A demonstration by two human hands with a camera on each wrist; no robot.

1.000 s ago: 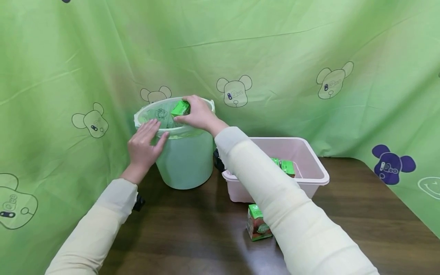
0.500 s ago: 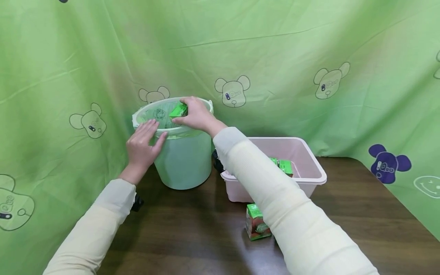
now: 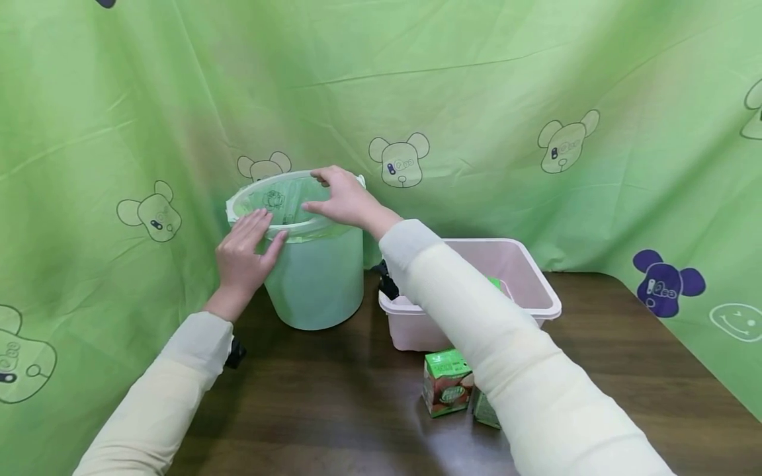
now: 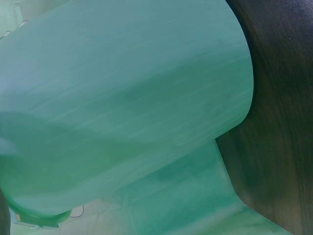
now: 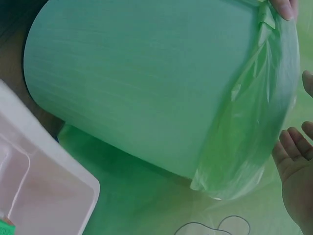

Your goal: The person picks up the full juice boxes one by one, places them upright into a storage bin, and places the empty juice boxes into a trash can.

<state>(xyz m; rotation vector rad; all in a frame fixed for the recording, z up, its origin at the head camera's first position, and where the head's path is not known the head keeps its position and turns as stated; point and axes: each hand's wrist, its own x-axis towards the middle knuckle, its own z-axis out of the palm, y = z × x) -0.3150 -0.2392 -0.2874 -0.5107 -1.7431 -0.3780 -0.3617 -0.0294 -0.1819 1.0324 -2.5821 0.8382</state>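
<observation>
A pale green bin (image 3: 315, 281) with a green plastic liner (image 5: 239, 127) folded over its rim stands at the left of the table. My left hand (image 3: 243, 256) rests on the near left of the rim, fingers laid over it and thumb apart. Over the bin's right side is my right hand (image 3: 348, 198), its thumb and fingers spread with nothing between them. The inside bottom of the bin is hidden. On the table stands a small green-topped carton (image 3: 448, 390) with red-brown sides. Another carton (image 3: 486, 411) beside it is partly behind my right sleeve.
A pink plastic tub (image 3: 417, 332) stands right of the bin, partly covered by my right forearm. In it a bit of a green-topped box (image 3: 495, 282) shows. A green patterned curtain (image 3: 476, 99) hangs behind the dark wooden table (image 3: 309, 410).
My right hand has let go of the green carton it held over the bin; that carton is out of sight now. My left hand has stayed on the rim.
</observation>
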